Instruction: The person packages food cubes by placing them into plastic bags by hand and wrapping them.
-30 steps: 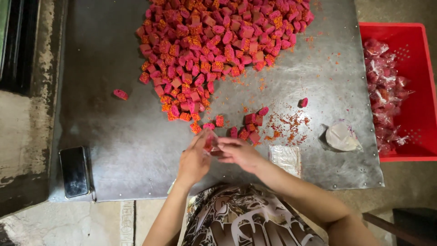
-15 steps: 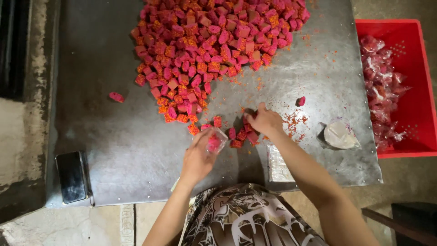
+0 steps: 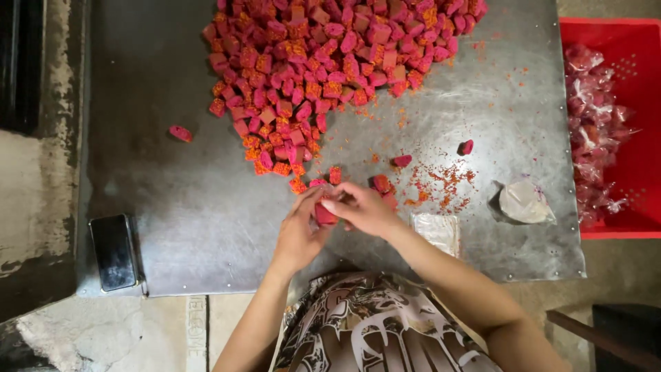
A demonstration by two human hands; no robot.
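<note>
Both hands meet over the near middle of a metal table. My left hand and my right hand together pinch one pink-red cube between their fingertips; a clear wrapper may be around it, but I cannot tell. A large heap of pink and orange-crumbed cubes covers the far half of the table. A few loose cubes lie just beyond my fingers.
A red crate with wrapped pieces stands at the right. A crumpled clear bag and a small stack of clear wrappers lie right of my hands. A dark phone rests at the table's near left corner. Orange crumbs are scattered about.
My right hand reached out to the loose cubes beyond my fingers, then came back to the left hand, and both now hold one cube together.
</note>
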